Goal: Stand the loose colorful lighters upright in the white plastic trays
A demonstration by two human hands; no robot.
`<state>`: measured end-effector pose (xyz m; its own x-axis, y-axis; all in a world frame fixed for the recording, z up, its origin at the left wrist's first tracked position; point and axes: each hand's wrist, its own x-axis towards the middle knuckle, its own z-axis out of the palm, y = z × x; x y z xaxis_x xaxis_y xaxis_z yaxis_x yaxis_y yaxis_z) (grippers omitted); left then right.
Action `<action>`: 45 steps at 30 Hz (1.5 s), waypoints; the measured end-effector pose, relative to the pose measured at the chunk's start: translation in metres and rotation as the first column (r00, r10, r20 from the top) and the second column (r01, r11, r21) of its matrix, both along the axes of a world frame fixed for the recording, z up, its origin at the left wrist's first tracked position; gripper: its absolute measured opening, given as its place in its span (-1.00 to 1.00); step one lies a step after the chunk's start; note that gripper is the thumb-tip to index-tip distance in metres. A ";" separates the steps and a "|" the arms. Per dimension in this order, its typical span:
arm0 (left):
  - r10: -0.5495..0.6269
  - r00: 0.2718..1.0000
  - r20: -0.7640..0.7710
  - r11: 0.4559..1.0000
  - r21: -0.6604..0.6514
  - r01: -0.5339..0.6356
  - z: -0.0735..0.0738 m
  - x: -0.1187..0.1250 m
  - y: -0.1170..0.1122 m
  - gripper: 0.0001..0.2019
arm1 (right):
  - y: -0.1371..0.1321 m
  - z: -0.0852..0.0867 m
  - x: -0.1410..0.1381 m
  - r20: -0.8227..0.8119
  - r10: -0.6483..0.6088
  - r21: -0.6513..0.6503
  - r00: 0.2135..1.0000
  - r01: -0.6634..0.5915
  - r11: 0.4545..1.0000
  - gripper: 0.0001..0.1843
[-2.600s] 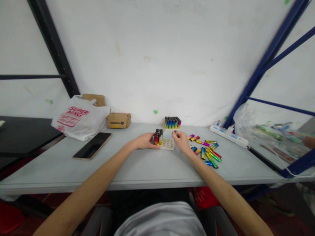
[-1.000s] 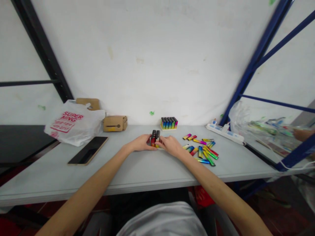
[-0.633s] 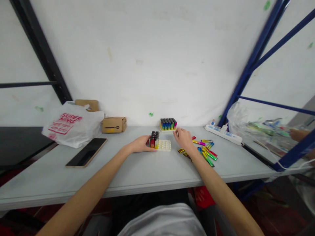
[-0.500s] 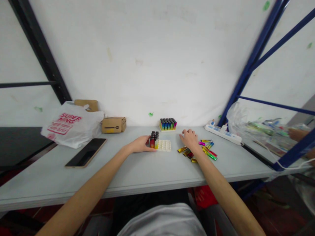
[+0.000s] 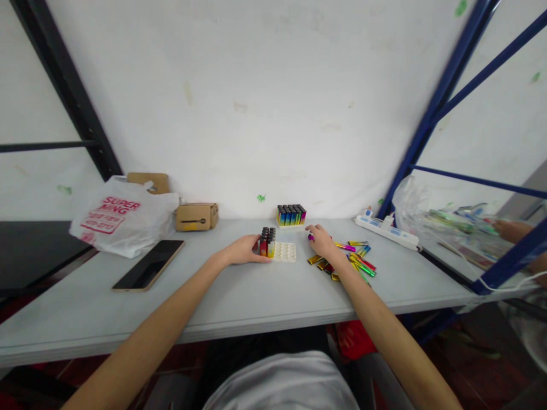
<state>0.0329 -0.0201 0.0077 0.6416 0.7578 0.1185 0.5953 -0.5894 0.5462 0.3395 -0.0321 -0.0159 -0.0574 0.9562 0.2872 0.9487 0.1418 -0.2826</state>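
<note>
My left hand (image 5: 245, 249) is closed around the left end of a white tray (image 5: 285, 252), its thumb and fingers against a group of upright lighters (image 5: 267, 242) with dark tops and red and yellow bodies. The tray's right part shows bare round sockets. My right hand (image 5: 321, 241) has its fingers curled around a purple lighter (image 5: 311, 237), whose end shows at the fingertips. Under and beside that hand lies a loose pile of shiny lighters (image 5: 362, 264) in gold, red, green and purple; my wrist hides part of it.
A full tray of rainbow-coloured lighters (image 5: 291, 216) stands against the wall. At left are a phone (image 5: 149, 265), a plastic bag (image 5: 128, 219) and a cardboard box (image 5: 196, 217). A power strip (image 5: 387, 231) lies at right by the blue rack post. Another person's hand (image 5: 515, 232) shows beyond it.
My right hand has moved slightly left and away from the pile, and a purple lighter now shows in its fingers. My left hand stays at the tray.
</note>
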 end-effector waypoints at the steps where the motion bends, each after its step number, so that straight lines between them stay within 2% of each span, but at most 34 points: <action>1: 0.007 1.000 -0.014 1.000 0.017 -0.007 0.000 0.000 0.000 -0.29 | 0.000 0.000 -0.002 -0.051 0.042 0.034 0.998 -0.041 0.999 -0.49; 4: 0.019 0.999 -0.034 0.998 0.054 -0.017 0.000 0.001 -0.001 -0.29 | 0.002 0.000 -0.009 -0.313 0.109 0.120 0.944 -0.075 0.990 -0.51; 6: 0.015 1.000 -0.024 0.998 0.058 -0.013 -0.001 0.001 -0.001 -0.29 | 0.003 0.001 -0.015 -0.529 0.123 0.114 0.840 -0.074 0.991 -0.53; 8: 0.004 1.000 -0.006 0.999 0.049 -0.004 -0.001 0.001 -0.001 -0.28 | 0.003 0.002 -0.020 -0.685 0.163 0.107 0.710 -0.123 0.987 -0.60; 11: -0.010 1.000 0.003 1.000 0.026 0.010 0.000 -0.001 -0.001 -0.27 | 0.000 0.003 -0.028 -0.802 0.232 0.112 0.550 -0.243 0.963 -0.63; 15: -0.011 0.999 -0.039 1.000 0.004 0.011 0.003 -0.003 0.001 -0.28 | -0.008 0.006 -0.040 -0.929 0.197 0.069 0.314 -0.375 0.924 -0.52; 17: -0.007 0.998 -0.059 1.000 -0.013 0.006 0.004 -0.005 0.002 -0.29 | -0.011 0.007 -0.045 -0.954 0.180 0.067 0.241 -0.413 0.908 -0.50; 21: 0.011 0.996 -0.091 0.999 -0.041 -0.015 0.007 -0.008 0.003 -0.31 | -0.015 0.011 -0.050 -0.960 0.152 0.042 0.235 -0.417 0.908 -0.53; 25: 0.018 0.995 -0.095 0.999 -0.036 -0.021 0.008 -0.009 0.002 -0.32 | -0.016 0.014 -0.051 -0.949 0.103 -0.039 0.296 -0.440 0.897 -0.45; 27: 0.027 0.994 -0.106 0.999 -0.022 -0.029 0.008 -0.009 0.001 -0.33 | -0.016 0.015 -0.051 -0.939 0.051 -0.090 0.340 -0.387 0.917 -0.43; 30: 0.030 0.993 -0.111 1.000 -0.008 -0.031 0.009 -0.008 -0.001 -0.34 | -0.018 0.014 -0.053 -0.926 -0.030 -0.142 0.376 -0.273 0.951 -0.50; 32: 0.028 0.994 -0.101 1.000 0.005 -0.028 0.009 -0.007 -0.003 -0.34 | -0.019 0.014 -0.053 -0.920 -0.039 -0.143 0.391 -0.240 0.960 -0.55; 35: 0.028 0.993 -0.112 0.999 0.022 -0.025 0.011 -0.005 -0.006 -0.35 | -0.022 0.014 -0.054 -0.912 -0.002 -0.117 0.410 -0.254 0.960 -0.56; 40: 0.028 0.989 -0.146 0.999 0.046 -0.021 0.012 -0.003 -0.007 -0.36 | -0.021 0.013 -0.055 -0.924 0.044 -0.084 0.379 -0.316 0.945 -0.46; 43: 0.032 0.988 -0.151 0.998 0.066 -0.022 0.011 -0.003 -0.007 -0.36 | -0.017 0.009 -0.056 -0.915 0.128 -0.015 0.382 -0.350 0.937 -0.40; 45: 0.025 0.989 -0.142 0.997 0.072 -0.015 0.011 -0.003 -0.007 -0.35 | -0.013 0.005 -0.056 -0.885 0.200 0.045 0.421 -0.349 0.936 -0.39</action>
<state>0.0298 -0.0271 0.0186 0.6405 0.7637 0.0804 0.6765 -0.6107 0.4116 0.2832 -0.0453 -0.0108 -0.1177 0.9667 0.2270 0.1135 0.2402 -0.9641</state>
